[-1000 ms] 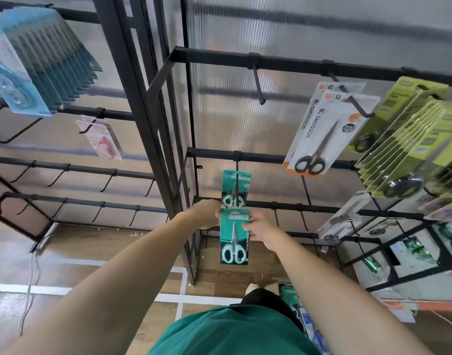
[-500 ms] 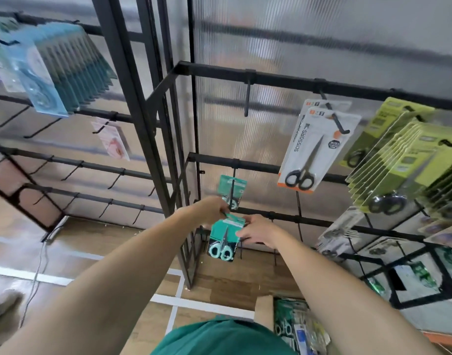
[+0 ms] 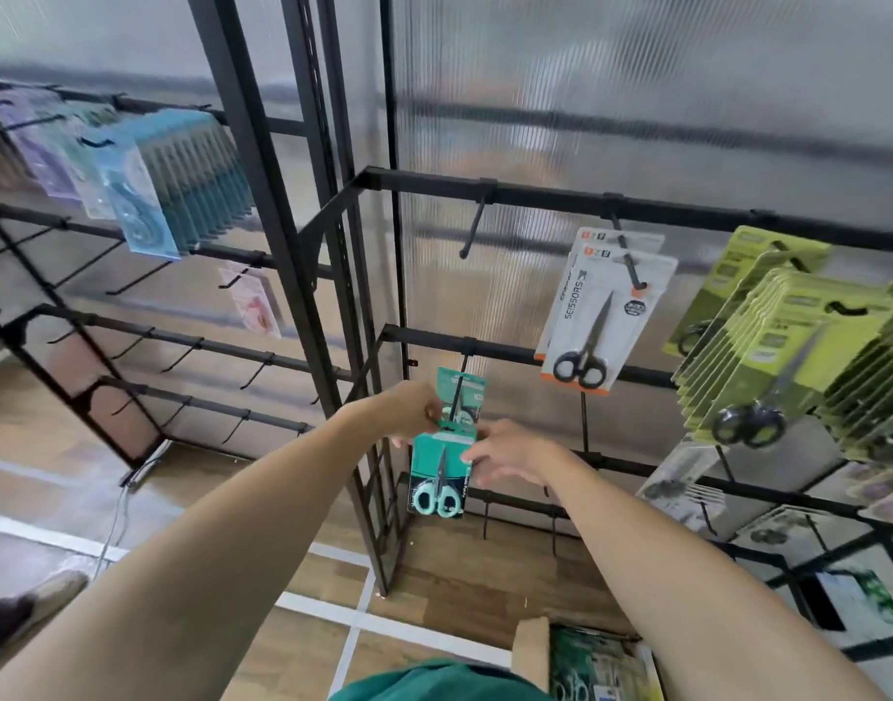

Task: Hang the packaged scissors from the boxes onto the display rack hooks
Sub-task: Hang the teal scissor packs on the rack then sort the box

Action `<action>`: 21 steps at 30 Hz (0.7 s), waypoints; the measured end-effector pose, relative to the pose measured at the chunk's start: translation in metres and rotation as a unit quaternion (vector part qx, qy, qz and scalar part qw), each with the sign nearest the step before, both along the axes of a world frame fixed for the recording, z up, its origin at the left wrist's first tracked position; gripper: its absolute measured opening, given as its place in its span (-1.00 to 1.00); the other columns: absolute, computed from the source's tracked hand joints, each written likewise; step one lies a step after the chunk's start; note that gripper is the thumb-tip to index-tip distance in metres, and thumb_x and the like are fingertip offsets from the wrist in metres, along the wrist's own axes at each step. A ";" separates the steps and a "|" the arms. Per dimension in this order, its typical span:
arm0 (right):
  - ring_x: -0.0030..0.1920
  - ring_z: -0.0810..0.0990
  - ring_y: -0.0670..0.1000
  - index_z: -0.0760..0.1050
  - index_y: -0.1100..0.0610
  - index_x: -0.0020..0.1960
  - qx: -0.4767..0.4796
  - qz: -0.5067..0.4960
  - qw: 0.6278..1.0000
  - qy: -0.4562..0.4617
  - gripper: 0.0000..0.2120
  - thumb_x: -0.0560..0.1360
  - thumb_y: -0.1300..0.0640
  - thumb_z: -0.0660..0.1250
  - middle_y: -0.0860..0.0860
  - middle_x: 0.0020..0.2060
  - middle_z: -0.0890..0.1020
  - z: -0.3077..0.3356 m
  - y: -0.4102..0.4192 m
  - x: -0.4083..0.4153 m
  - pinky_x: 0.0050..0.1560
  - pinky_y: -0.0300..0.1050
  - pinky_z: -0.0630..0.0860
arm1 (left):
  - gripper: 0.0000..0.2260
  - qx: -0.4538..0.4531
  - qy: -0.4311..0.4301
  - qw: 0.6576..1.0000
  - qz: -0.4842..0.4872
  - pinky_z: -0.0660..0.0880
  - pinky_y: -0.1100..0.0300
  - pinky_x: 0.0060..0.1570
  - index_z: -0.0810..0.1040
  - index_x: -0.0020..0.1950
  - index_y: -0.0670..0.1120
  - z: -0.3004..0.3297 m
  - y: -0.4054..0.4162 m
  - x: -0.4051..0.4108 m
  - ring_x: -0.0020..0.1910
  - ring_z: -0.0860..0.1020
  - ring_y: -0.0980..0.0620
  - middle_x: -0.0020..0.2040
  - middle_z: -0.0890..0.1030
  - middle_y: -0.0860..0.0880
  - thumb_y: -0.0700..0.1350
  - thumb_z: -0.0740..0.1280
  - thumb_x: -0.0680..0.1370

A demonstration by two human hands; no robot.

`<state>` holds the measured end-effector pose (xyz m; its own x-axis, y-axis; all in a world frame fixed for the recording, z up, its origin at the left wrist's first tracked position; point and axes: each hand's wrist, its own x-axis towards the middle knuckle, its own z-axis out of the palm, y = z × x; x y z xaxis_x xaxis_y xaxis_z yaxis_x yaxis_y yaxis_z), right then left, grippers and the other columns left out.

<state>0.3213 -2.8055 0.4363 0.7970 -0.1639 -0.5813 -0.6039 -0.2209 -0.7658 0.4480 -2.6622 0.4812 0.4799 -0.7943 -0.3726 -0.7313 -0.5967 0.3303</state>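
Ribbed translucent wall panels [image 3: 636, 83] form the backdrop, with wood-look flooring [image 3: 55, 488] below. A black metal display rack [image 3: 262, 194] of horizontal bars and forward-pointing hooks stands against the panels; its dark corner post serves as the landmark.

Just to the right of the post, low down, a teal packaged pair of scissors [image 3: 440, 473] with pale mint handles is held upright in front of a hook [image 3: 459, 382]. Another teal scissors pack [image 3: 462, 394] already hangs on that hook, directly behind and slightly above the held one.

The left hand [image 3: 409, 407] pinches the top edge of the held pack, fingers curled at its hanging tab. The right hand [image 3: 510, 455] touches the pack's right edge with its fingers loosely spread; whether it actually grips cannot be told.

Further right of the post, white scissors packs [image 3: 606, 316] with black handles hang from an upper bar. Beyond them, a thick row of lime-green scissors packs [image 3: 788, 356] fills other hooks.

Left of the post, blue packs [image 3: 181, 179] hang in a row on a high bar, and a single pink pack [image 3: 255, 306] hangs lower.

Below and right of the post, at the bottom edge, an open cardboard box [image 3: 533, 655] holds more packaged items. A shoe [image 3: 29, 604] shows on the floor far left of the post.
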 end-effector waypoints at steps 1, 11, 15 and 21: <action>0.06 0.69 0.01 0.50 0.09 0.24 -0.002 -0.003 1.000 -0.006 -0.75 0.57 0.24 0.34 0.04 0.12 0.67 0.001 0.001 0.002 0.11 0.01 0.64 | -0.94 0.001 -0.006 1.000 0.016 0.52 0.29 -0.30 0.58 0.02 -0.09 0.000 0.000 0.002 -0.12 0.64 0.03 -0.03 0.63 -0.05 -0.15 0.32 0.60; 0.05 0.67 0.05 0.44 0.16 0.37 -0.077 0.033 0.996 -0.013 -0.66 0.60 0.23 0.27 0.15 0.21 0.63 -0.008 0.006 -0.009 0.01 -0.09 0.64 | -0.79 0.036 -0.020 0.999 -0.017 0.49 0.31 -0.28 0.58 0.22 -0.09 -0.016 -0.012 -0.002 -0.17 0.59 0.08 0.07 0.62 -0.04 -0.19 0.32 0.59; 0.00 0.68 -0.01 0.47 0.14 0.35 -0.092 0.026 0.995 -0.024 -0.67 0.59 0.22 0.30 0.11 0.18 0.65 -0.011 0.003 -0.008 -0.03 -0.14 0.65 | -0.77 0.041 -0.020 0.998 -0.037 0.49 0.24 -0.09 0.57 0.25 -0.10 -0.014 -0.016 -0.001 -0.05 0.56 0.04 0.09 0.61 -0.01 -0.20 0.30 0.60; -0.01 0.71 0.04 0.47 0.20 0.32 -0.041 0.004 0.999 -0.014 -0.67 0.57 0.21 0.35 0.13 0.11 0.68 -0.011 -0.001 -0.005 0.02 -0.05 0.66 | -0.81 0.053 0.016 0.998 -0.004 0.53 0.28 -0.33 0.60 0.19 -0.12 -0.006 -0.018 0.010 -0.23 0.62 0.08 0.06 0.64 -0.08 -0.16 0.32 0.60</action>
